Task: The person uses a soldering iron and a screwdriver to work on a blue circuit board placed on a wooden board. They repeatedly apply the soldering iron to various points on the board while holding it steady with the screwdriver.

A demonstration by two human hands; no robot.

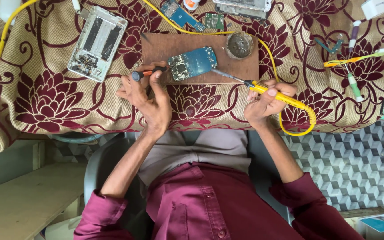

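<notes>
A blue circuit board (193, 63) lies on a brown wooden board (241, 66) in the head view. My left hand (145, 98) grips a small screwdriver (147, 73) with a black and orange handle, its tip at the circuit board's left edge. My right hand (267, 101) holds a yellow soldering iron (272, 93); its metal tip points left and reaches the circuit board's lower right edge. The iron's yellow cable (305, 124) loops under my right hand and runs up across the table.
A round tin (239, 45) sits on the wooden board's right corner. An opened silver device shell (97, 42) lies to the left, smaller boards (183, 15) at the top, small tools (354, 84) on the right. A patterned cloth (45, 102) covers the table.
</notes>
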